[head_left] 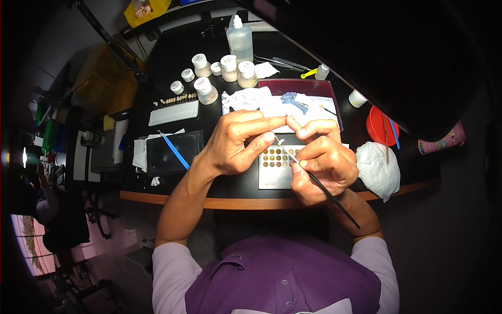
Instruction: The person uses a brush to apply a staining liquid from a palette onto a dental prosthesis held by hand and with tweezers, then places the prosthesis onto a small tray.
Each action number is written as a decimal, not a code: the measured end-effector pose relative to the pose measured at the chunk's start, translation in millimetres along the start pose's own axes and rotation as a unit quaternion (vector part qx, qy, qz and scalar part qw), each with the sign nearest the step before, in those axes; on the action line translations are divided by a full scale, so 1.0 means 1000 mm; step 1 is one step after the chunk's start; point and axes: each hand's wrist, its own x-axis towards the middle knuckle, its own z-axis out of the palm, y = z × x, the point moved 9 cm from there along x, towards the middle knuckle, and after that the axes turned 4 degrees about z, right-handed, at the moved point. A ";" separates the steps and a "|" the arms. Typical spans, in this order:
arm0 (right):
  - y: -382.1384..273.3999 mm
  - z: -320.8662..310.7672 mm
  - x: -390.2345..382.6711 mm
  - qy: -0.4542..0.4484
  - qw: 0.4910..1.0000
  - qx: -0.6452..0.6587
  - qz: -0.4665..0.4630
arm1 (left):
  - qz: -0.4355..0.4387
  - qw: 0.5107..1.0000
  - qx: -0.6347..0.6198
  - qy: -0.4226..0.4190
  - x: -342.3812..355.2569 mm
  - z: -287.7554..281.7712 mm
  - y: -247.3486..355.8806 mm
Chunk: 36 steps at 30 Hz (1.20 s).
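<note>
Between the thumb and fingers of my left hand is a thin holder, with a small white tooth-shaped piece at its end. My right hand pinches a slim black-handled brush, the handle slanting down to the right. Its pale front end points up at the white piece; whether they touch I cannot tell. Both hands meet at the fingertips above a white palette with rows of round brownish color pans. Behind them lies white tissue and a blue crumpled cloth on a dark red tray.
Several white-capped jars and a clear squeeze bottle stand at the back. Left are a tooth shade guide and a black slab bearing a blue-handled tool. Right are a red bowl and a white bag. A dark panel overhangs the upper right.
</note>
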 end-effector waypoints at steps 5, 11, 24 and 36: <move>0.000 -0.003 0.002 0.004 0.999 0.042 0.002 | 0.010 0.999 0.009 -0.030 0.004 0.001 0.001; 0.000 -0.003 0.002 0.010 0.999 0.033 -0.003 | 0.044 0.998 0.035 -0.021 0.004 0.001 0.002; 0.002 -0.004 0.000 0.005 1.000 0.021 -0.003 | 0.031 0.998 0.042 -0.030 0.004 0.002 0.001; 0.008 -0.005 -0.001 0.017 0.999 0.040 0.029 | 0.032 0.998 0.038 -0.035 0.006 0.002 0.002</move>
